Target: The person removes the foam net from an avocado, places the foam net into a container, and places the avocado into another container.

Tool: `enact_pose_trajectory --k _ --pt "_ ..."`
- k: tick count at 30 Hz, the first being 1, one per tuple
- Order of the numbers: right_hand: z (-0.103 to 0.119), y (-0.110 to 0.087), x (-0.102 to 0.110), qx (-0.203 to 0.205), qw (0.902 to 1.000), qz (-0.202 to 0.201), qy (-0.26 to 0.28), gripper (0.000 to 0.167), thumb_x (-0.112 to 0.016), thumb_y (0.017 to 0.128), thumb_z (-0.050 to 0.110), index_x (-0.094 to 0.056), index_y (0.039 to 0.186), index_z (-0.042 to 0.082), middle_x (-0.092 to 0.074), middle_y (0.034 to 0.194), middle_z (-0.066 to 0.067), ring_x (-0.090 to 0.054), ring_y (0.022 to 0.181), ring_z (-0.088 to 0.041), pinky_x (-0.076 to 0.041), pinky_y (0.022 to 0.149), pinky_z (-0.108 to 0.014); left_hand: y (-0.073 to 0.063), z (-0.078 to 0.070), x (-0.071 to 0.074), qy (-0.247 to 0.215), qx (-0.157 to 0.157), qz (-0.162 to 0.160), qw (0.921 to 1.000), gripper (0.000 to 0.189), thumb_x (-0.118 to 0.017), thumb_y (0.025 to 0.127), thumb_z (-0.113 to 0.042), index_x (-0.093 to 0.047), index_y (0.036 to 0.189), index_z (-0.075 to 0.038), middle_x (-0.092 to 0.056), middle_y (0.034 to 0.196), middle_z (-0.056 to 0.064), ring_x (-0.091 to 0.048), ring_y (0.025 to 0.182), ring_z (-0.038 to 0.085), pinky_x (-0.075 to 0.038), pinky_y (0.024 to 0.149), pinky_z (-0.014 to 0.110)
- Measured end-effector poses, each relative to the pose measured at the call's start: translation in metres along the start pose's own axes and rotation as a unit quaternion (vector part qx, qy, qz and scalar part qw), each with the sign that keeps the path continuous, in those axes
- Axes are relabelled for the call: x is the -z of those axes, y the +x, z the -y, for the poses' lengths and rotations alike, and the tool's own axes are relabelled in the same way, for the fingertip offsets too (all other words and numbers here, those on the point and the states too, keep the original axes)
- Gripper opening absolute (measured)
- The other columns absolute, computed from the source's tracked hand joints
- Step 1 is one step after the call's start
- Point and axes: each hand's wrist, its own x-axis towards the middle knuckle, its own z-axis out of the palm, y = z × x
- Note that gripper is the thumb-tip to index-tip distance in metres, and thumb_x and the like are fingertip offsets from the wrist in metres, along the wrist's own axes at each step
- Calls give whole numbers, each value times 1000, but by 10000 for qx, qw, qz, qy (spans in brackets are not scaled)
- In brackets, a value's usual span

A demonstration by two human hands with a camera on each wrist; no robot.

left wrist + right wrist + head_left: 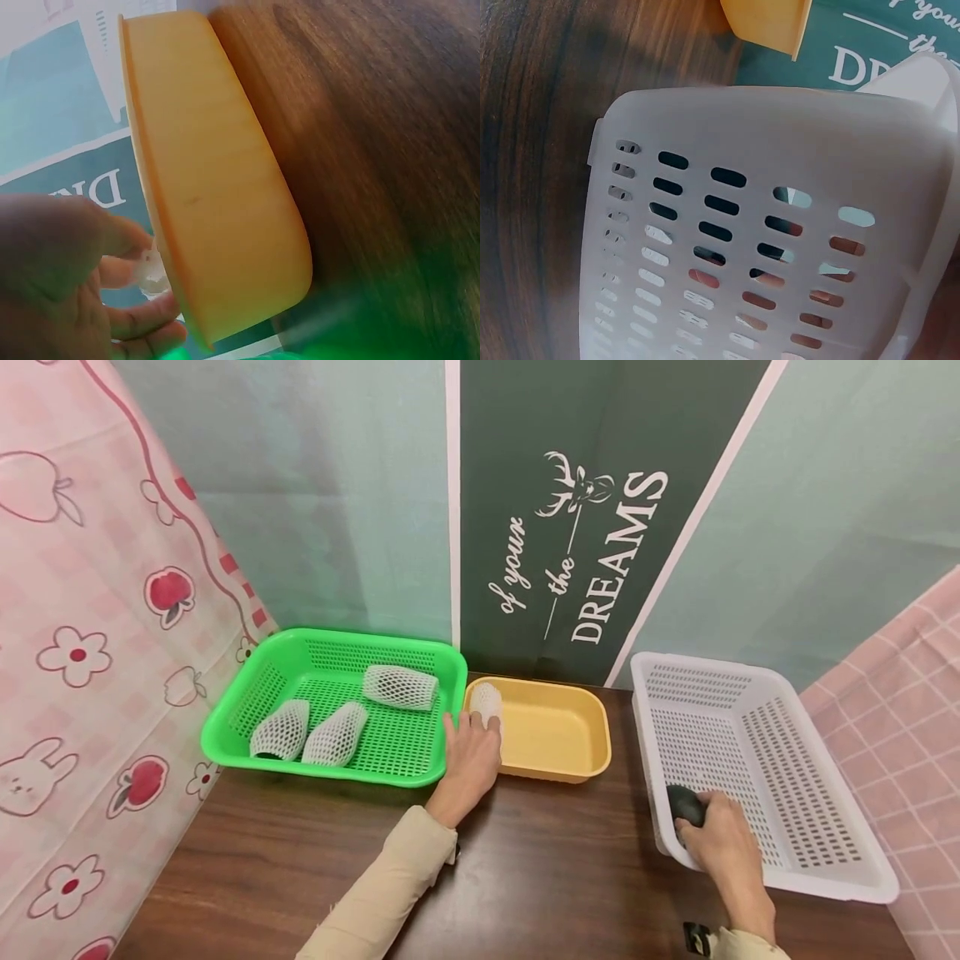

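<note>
My left hand [474, 750] reaches over the left end of the yellow tray [555, 774] and pinches a white foam net sleeve [487, 697] there. In the left wrist view, thumb and fingers close round a small bit of that white sleeve beside the tray's rim. Over at the right, my right hand [723, 839] grips a dark, rounded avocado-like fruit [685, 806] inside the white basket [652, 760], near its front left corner. The right wrist view shows mostly the basket's slotted outer wall [780, 127], which hides most of the hand.
A green basket [330, 771] stands left of the tray, holding several foam-netted items [335, 735]; a dark end shows in one netted item [280, 729]. All the containers stand on a brown wooden table [525, 860], with a printed curtain [360, 510] close behind.
</note>
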Motion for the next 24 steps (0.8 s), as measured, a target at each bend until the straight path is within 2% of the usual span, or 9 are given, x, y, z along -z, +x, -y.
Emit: enact_pose_trajectory --k 3,8,12,16,24 --pt "1 -1 -1 44 10000 -38 1 61 -65 87 15 -39 133 -16 -41 123 -40 -49 104 -52 -42 81 -59 -1 -1 0 150 55 7 9999 11 -66 90 -19 -68 99 -12 -58 98 11 -50 100 30 -34 96 51" --pt "2 -1 -1 10 9999 -155 -43 54 -66 87 14 -43 125 -16 -42 118 -39 -50 101 -53 -43 80 -59 0 -2 -1 246 88 -176 9995 14 -66 89 -23 -68 97 -11 -53 108 13 -46 107 31 -35 95 50" --pt "3 -2 -2 -29 9998 -220 -27 50 -66 87 14 -44 121 -15 -43 116 -39 -51 99 -52 -43 79 -59 1 -3 -1 250 126 -169 9995 14 -65 90 -23 -67 96 -11 -52 107 13 -45 107 31 -36 95 51" --pt "4 -3 -4 -89 9995 -304 38 51 -64 88 15 -43 123 -16 -42 119 -39 -50 101 -53 -42 81 -60 0 -3 -1 387 193 -153 9989 15 -64 90 -25 -68 98 -13 -50 107 13 -44 107 31 -37 93 50" --pt "4 -4 -8 -212 9964 -777 253 55 -63 91 23 -44 127 -12 -42 122 -38 -46 108 -57 -40 85 -63 1 -2 1 351 205 -315 9987 11 -66 89 -26 -70 96 -19 -51 105 15 -44 107 32 -40 87 47"
